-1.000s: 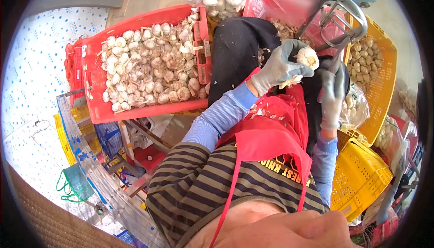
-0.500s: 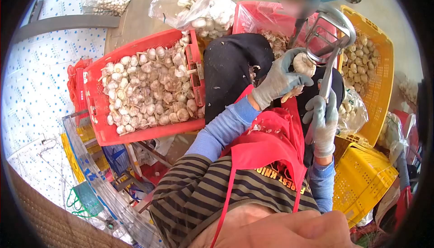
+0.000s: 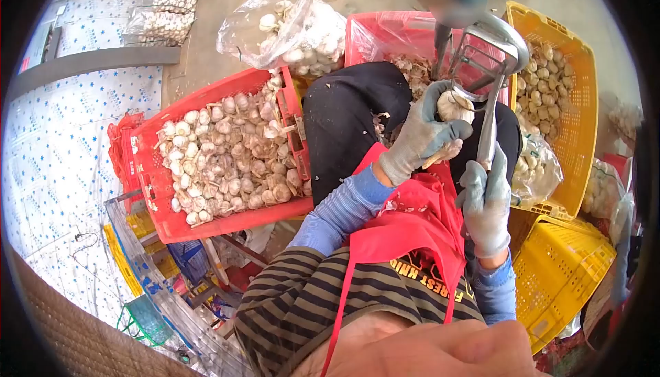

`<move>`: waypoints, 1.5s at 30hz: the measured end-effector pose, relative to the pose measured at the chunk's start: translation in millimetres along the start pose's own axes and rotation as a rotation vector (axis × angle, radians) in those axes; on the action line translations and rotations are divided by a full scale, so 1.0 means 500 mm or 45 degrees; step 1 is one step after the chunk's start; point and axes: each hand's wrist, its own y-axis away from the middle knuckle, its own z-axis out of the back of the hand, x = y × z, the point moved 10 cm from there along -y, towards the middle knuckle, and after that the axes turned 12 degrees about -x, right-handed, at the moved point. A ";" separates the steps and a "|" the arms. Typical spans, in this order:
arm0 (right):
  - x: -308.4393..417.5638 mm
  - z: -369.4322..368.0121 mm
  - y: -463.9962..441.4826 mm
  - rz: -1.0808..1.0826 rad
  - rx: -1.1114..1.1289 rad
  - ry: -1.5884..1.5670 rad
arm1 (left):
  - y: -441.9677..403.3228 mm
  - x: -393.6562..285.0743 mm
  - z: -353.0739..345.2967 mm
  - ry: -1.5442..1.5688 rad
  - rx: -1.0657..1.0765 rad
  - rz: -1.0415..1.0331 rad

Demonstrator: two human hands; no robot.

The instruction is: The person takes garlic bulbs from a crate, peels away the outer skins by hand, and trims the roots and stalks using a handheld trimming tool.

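**Two grips at once!**

Big red crate on the L, packed w/ garlic; yellow crate over on the R, more bulbs inside. Striped shirt next: yellowish lettering, "REST KNIG" legible, remainder unclear — red apron hangs over the front. Metal tool now, its handle end pinched in the gloved R hand. And gloved L hand pinches a garlic bulb btwn thumb & fingers — right by the tool, contact can't be told.
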 end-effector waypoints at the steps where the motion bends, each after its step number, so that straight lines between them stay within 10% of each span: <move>1: 0.019 0.006 0.004 -0.222 0.085 -0.036 | -0.001 -0.010 0.000 -0.061 -0.004 -0.045; 17: -0.093 -0.037 -0.056 0.278 -0.104 0.027 | -0.002 -0.018 -0.020 0.005 0.223 0.031; 21: -0.142 -0.055 -0.085 0.219 -0.062 -0.045 | 0.013 -0.066 -0.008 -0.250 0.177 -0.507; 25: -0.008 0.012 -0.023 0.891 -0.385 0.326 | 0.063 -0.028 0.016 -0.133 0.323 -0.197; 30: 0.087 -0.032 0.021 1.048 -0.155 0.463 | 0.100 -0.018 0.016 -0.118 0.250 -0.364; 38: 0.060 -0.033 0.009 0.925 -0.107 0.439 | 0.101 0.040 0.059 0.288 0.029 0.022; 41: 0.029 -0.013 0.004 0.742 -0.081 0.087 | 0.165 0.013 0.013 -0.302 0.373 -0.181; 42: -0.012 -0.026 0.001 0.277 0.069 -0.532 | 0.197 0.009 -0.007 -0.525 0.531 -0.311; 43: -0.041 -0.029 0.003 0.104 0.142 -0.598 | 0.232 0.036 -0.001 -0.671 0.684 0.149; 45: -0.096 -0.033 0.005 -0.143 0.272 -0.815 | 0.204 -0.027 0.029 -0.558 0.376 -0.008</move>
